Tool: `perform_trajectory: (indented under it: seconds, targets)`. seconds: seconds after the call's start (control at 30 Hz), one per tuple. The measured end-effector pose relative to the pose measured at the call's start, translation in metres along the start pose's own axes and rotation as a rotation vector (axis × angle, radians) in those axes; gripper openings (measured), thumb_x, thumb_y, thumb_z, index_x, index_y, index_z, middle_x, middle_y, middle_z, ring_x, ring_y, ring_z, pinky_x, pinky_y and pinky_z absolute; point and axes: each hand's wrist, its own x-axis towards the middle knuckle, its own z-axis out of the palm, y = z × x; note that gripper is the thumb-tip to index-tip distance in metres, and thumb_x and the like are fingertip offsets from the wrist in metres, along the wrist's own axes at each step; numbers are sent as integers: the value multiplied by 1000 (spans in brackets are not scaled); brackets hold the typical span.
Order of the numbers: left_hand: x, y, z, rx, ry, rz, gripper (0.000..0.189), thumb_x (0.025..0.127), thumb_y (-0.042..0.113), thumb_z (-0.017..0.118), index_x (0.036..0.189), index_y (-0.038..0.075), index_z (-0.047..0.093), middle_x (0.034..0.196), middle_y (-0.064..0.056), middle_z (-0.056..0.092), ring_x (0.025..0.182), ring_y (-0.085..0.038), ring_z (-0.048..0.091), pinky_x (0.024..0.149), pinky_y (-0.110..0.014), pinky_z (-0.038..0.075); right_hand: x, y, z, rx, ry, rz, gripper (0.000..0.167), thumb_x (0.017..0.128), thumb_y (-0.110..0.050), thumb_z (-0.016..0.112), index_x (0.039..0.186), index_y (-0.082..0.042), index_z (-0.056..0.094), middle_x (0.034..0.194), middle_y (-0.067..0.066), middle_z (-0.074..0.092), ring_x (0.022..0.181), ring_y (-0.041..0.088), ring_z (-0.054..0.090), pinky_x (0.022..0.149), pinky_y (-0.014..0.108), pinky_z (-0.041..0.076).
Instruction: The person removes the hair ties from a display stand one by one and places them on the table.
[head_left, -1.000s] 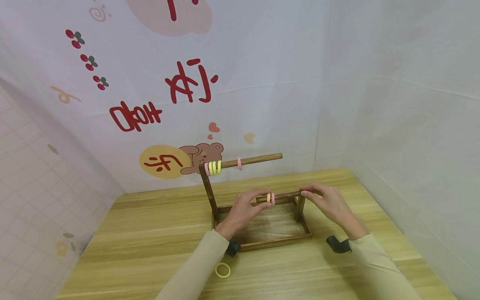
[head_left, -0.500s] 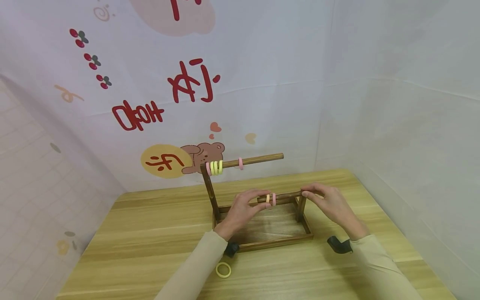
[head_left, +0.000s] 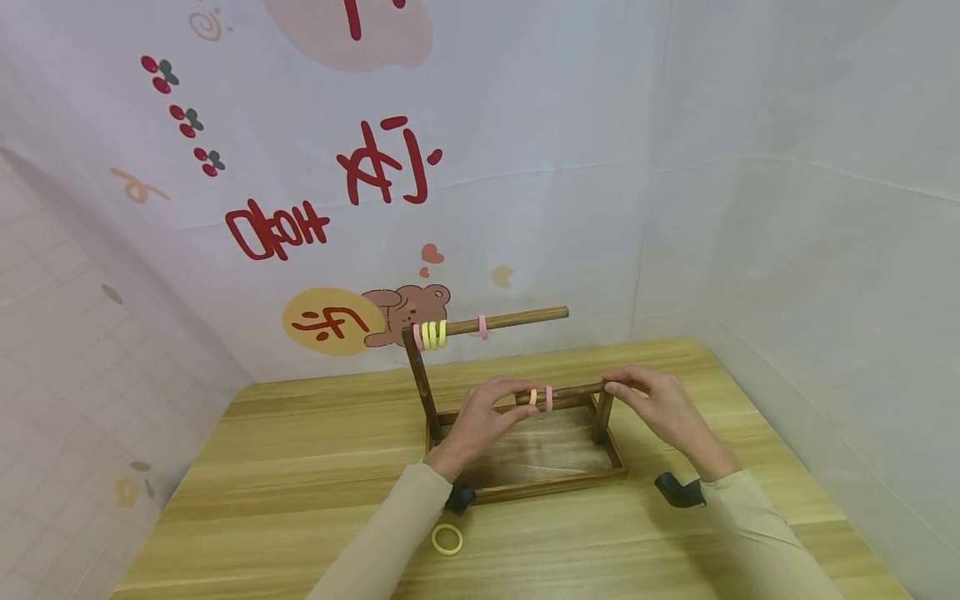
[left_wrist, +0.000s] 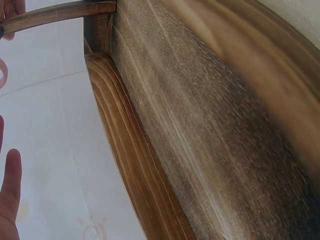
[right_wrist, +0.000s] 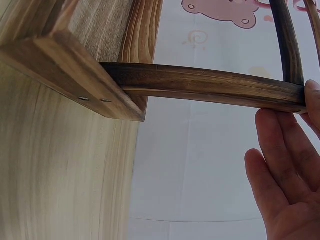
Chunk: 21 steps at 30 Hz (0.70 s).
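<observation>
A wooden stand carries two horizontal rods, each on its own post. My left hand [head_left: 480, 423] pinches a pale orange ring [head_left: 533, 397] near the free left end of the lower rod [head_left: 577, 391]. Just right of it, a pink ring [head_left: 549, 398] hangs on the same rod, apart from the fingers. My right hand [head_left: 662, 407] holds the top of the short post [right_wrist: 200, 86] where the rod joins; thumb and fingertips touch the wood. The left wrist view shows some left fingers [left_wrist: 11, 185] at its edge, with the pinch out of sight.
Behind, the upper rod [head_left: 525, 317] bears several yellow and pink rings [head_left: 432, 335] by its tall post [head_left: 422, 383], plus one pink ring [head_left: 483, 327] further along. Below lies the stand's tray base [head_left: 551, 486]. A loose yellow ring [head_left: 447, 540] lies on the table in front.
The pale orange ring has slid left along the lower rod with my left hand, opening a gap from the pink ring. My right hand stays on the post top.
</observation>
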Motion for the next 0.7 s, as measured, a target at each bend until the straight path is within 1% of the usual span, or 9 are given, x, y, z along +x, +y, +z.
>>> perform_trajectory:
  seconds: [0.2,0.3,0.37,0.43,0.5,0.57,0.7]
  targets:
    - [-1,1,-1,1,-2,1,41,93,23,77,133,15,72,130,0,70,123,-19,64,100,-40,55,1,0,0,-8,0,-9,20,101,-21,71,116,-9,77,112,5,77,110,35,72,91,55,57]
    - [-1,1,-2,-6,0,3,42,93,22,78,133,13,72,129,-2,70,121,-20,64,100,-47,54,1,1,0,-5,-1,-9,21,101,-20,71,117,-8,77,112,6,77,110,36,71,90,56,57]
    - [-1,1,-2,-9,5,15,42,93,21,78,133,11,72,128,-3,70,120,-22,65,98,-52,54,0,1,0,-5,1,-12,21,101,-20,70,116,-7,77,112,7,77,109,37,71,89,57,57]
    - [-1,0,-2,-9,9,26,41,93,21,78,132,11,72,127,-4,70,118,-22,65,97,-55,54,0,2,1,-8,4,-15,20,101,-19,70,116,-8,77,111,7,78,109,38,71,89,57,57]
    - [-1,0,-2,-3,13,36,41,93,20,78,132,11,72,126,-3,70,117,-22,66,96,-52,55,0,2,1,-8,7,-16,20,101,-19,70,116,-7,77,111,7,78,108,38,71,89,58,56]
    - [-1,-1,-2,4,13,38,40,93,21,77,132,13,72,126,-2,70,116,-19,66,95,-46,57,0,2,0,-2,6,-13,20,101,-18,70,116,-7,77,111,8,78,108,39,71,89,59,56]
    - [-2,0,-3,6,13,25,39,94,21,77,132,16,73,126,0,70,116,-16,65,95,-37,57,-1,1,-1,2,5,-2,19,101,-18,70,116,-8,77,111,8,78,109,40,71,89,59,56]
